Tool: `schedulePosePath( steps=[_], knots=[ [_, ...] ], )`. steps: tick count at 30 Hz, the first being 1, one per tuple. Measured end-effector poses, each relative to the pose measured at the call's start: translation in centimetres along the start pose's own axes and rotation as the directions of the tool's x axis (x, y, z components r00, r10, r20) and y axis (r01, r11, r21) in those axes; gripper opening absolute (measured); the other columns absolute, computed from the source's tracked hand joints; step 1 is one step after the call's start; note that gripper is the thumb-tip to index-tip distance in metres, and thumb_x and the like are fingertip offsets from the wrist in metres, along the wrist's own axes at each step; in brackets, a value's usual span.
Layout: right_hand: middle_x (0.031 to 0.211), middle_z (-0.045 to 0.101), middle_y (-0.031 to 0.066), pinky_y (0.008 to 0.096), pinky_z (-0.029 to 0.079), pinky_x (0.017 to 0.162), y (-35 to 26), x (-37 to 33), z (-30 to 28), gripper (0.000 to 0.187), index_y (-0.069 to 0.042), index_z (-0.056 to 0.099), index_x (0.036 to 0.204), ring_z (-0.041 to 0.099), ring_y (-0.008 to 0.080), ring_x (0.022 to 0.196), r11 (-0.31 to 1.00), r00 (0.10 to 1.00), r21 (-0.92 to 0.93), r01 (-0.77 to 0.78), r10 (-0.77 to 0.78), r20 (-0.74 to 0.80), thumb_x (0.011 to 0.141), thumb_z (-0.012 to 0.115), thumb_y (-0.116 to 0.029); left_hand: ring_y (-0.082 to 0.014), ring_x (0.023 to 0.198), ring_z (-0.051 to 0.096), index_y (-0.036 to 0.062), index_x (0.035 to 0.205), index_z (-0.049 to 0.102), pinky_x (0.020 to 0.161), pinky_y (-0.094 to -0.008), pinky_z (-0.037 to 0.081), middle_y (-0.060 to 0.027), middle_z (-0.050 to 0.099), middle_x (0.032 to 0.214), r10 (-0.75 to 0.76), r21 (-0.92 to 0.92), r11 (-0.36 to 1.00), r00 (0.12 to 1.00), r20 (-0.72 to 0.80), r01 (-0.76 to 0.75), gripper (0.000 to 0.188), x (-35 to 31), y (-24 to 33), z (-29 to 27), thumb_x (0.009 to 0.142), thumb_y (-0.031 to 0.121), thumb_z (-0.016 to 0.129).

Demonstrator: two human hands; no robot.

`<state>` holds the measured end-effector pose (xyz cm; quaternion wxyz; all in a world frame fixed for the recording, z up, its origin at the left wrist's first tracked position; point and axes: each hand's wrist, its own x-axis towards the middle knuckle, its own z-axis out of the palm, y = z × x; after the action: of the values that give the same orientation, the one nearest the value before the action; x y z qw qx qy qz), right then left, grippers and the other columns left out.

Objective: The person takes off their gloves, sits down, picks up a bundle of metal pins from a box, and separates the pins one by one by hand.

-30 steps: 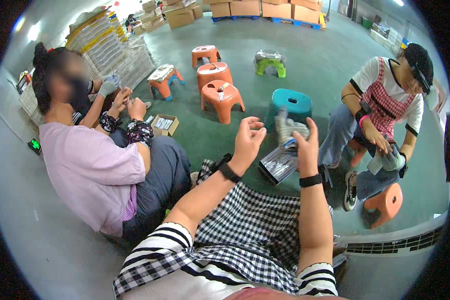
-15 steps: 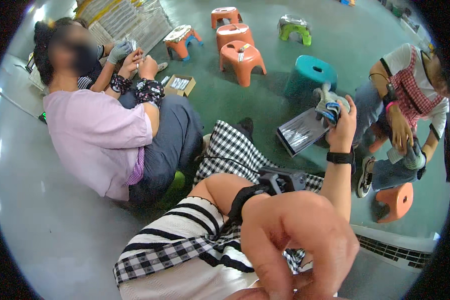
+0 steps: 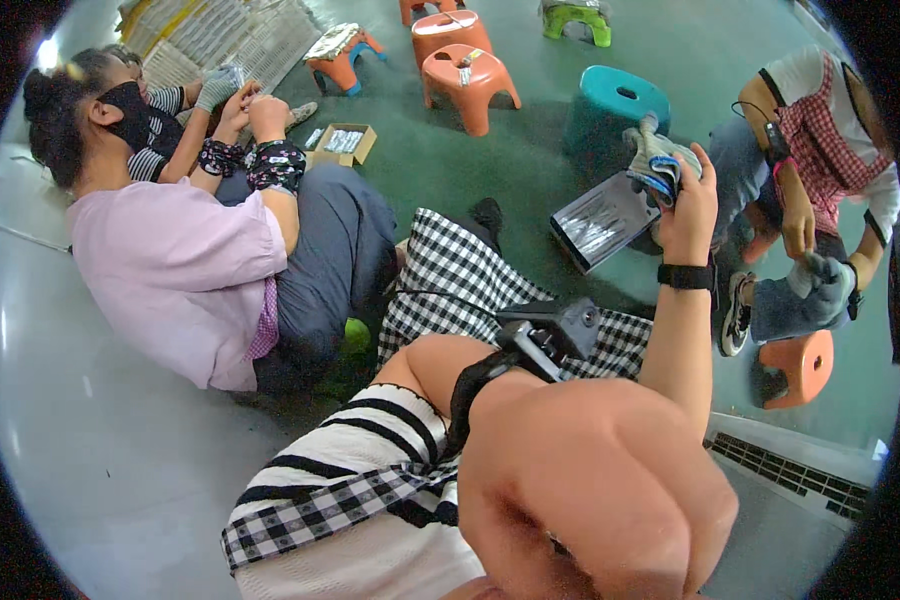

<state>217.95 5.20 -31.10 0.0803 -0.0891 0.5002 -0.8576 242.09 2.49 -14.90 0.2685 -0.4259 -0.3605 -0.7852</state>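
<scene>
The person's bare right hand (image 3: 692,210) reaches out and has the grey knitted fabric glove bundle with blue edging (image 3: 660,165) pinched between thumb and fingers, some fingers standing free of the cloth; a soft, crumpled thing like this probably needs no fuller grasp. Whether it is one glove or a pair, I cannot tell. In this view the bundle covers the far right corner of a shallow, dark-walled rectangular tray (image 3: 568,246), which rests on the smooth green floor (image 3: 500,175) just beside a teal plastic stool (image 3: 600,95). Thin silvery pieces (image 3: 598,228) lie roughly lengthwise inside the tray, perhaps because its long edges line them up, and its walls would keep them from scattering. The bare left hand (image 3: 600,490) is raised close to the lens, bent inward at the wrist, with its fingers curled down toward the lower edge; the fingertips are hidden, so I cannot tell how far it is closed or whether it holds anything. A small black camera unit (image 3: 570,325) is strapped at that wrist, seemingly set on the inner side to face the fingers, while a plain black band (image 3: 685,277) circles the right wrist.
</scene>
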Motion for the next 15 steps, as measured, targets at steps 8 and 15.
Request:
schedulePosePath(
  steps=[8, 15],
  knots=[
    [0.1, 0.062, 0.0113, 0.0292, 0.055, 0.06, 0.3, -0.2, 0.1, 0.04, -0.005, 0.042, 0.125, 0.065, 0.018, 0.079, 0.999, 0.999, -0.005, -0.041, 0.041, 0.012, 0.088, 0.056, -0.007, -0.02, 0.068, 0.058, -0.0029, 0.085, 0.064, 0.055, -0.0254, 0.048, -0.0133, 0.059, 0.085, -0.4, -0.542, 0.74, 0.909, 0.121, 0.398, 0.025, -2.3, 0.2, 1.1, 0.092, 0.019, 0.054],
    [0.101, 0.062, 0.0118, 0.0279, 0.054, 0.06, 0.6, 0.4, -0.1, 0.04, -0.005, 0.043, 0.125, 0.065, 0.0179, 0.079, 1.0, 1.0, -0.028, 0.003, -0.003, -0.003, 0.087, 0.057, -0.007, -0.0187, 0.066, 0.058, -0.004, 0.085, 0.062, 0.052, -0.0242, 0.047, -0.0119, 0.058, 0.08, 0.042, -0.415, 0.904, 0.944, 0.328, 0.104, 0.026, 0.8, -1.7, -1.9, 0.092, 0.019, 0.053]
  ],
)
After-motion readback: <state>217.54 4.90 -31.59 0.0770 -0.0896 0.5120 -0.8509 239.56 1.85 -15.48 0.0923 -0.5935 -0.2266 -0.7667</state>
